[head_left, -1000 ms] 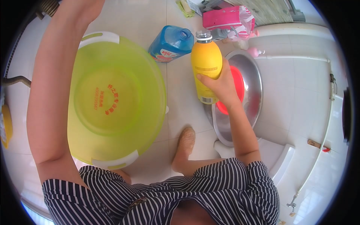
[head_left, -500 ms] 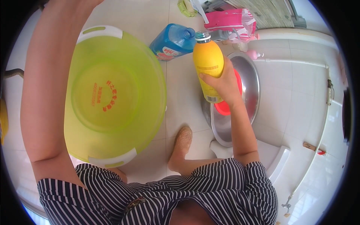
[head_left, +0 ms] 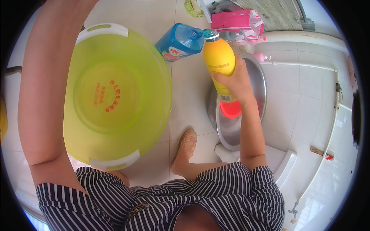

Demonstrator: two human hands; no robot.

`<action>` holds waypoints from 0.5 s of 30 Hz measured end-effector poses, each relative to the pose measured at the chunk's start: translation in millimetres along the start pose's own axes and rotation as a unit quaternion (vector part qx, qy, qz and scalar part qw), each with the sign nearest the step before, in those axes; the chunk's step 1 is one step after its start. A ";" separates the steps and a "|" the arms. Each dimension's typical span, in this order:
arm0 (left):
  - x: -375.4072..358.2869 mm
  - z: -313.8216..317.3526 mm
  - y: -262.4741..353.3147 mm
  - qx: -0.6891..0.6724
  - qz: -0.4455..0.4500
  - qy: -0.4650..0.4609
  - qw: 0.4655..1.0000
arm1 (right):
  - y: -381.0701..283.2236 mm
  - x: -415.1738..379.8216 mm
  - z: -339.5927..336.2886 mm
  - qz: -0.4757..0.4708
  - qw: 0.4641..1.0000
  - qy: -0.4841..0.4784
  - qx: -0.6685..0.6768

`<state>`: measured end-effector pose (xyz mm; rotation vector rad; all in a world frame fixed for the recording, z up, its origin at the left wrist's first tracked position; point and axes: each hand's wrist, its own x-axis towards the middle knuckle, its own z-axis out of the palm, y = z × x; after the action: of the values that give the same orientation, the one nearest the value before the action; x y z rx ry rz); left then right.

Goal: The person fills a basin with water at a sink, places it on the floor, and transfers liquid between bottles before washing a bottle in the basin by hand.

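Observation:
My right hand (head_left: 234, 81) is wrapped around a yellow bottle (head_left: 219, 57), thumb across its front. The bottle leans with its neck pointing up and away, and a clear teal piece with a white ring shows at its mouth. Right beside that mouth is the open neck of a blue detergent bottle (head_left: 178, 40), a large one with a printed label. My left arm (head_left: 46, 88) reaches forward past the top edge of the view, so the left hand is out of sight. Between the arm and the blue bottle lies a big translucent green basin (head_left: 154, 127) with white handles.
Behind the yellow bottle, a metal basin (head_left: 260, 90) holds a red bowl (head_left: 231, 111). A pink bag (head_left: 233, 21) lies at the back. Along the right wall run white pipes (head_left: 327, 138), with a brush (head_left: 322, 153) on the floor nearby. A white stool-like piece (head_left: 283, 165) sits beside my leg.
The yellow bottle and my right hand have shifted slightly right and up, with the bottle leaning a little more. The left arm has moved slightly left, its hand still beyond the view.

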<state>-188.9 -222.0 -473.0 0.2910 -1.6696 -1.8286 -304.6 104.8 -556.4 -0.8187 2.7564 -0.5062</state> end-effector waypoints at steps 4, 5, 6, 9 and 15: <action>-2.2 -10.1 -11.8 -0.018 0.099 -0.088 0.991 | -0.5 1.8 -2.4 -0.010 1.000 0.006 -0.017; -2.9 -8.5 -10.7 -0.018 0.098 -0.087 0.991 | -0.5 2.1 -3.1 -0.019 1.000 0.011 -0.019; -2.3 -4.4 -8.8 0.007 0.078 -0.048 0.996 | -0.3 2.4 -3.7 -0.028 0.999 0.016 -0.022; 0.1 0.8 -7.4 0.035 0.048 0.005 0.998 | 1.1 3.0 -4.1 -0.032 0.999 0.018 -0.025; -2.0 -2.9 -9.9 0.039 0.067 -0.006 0.997 | 0.0 3.0 -8.9 -0.023 0.999 0.008 -0.047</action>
<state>-188.7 -223.3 -483.5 0.1966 -1.7287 -1.6718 -309.8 105.4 -548.5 -0.9046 2.7998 -0.3942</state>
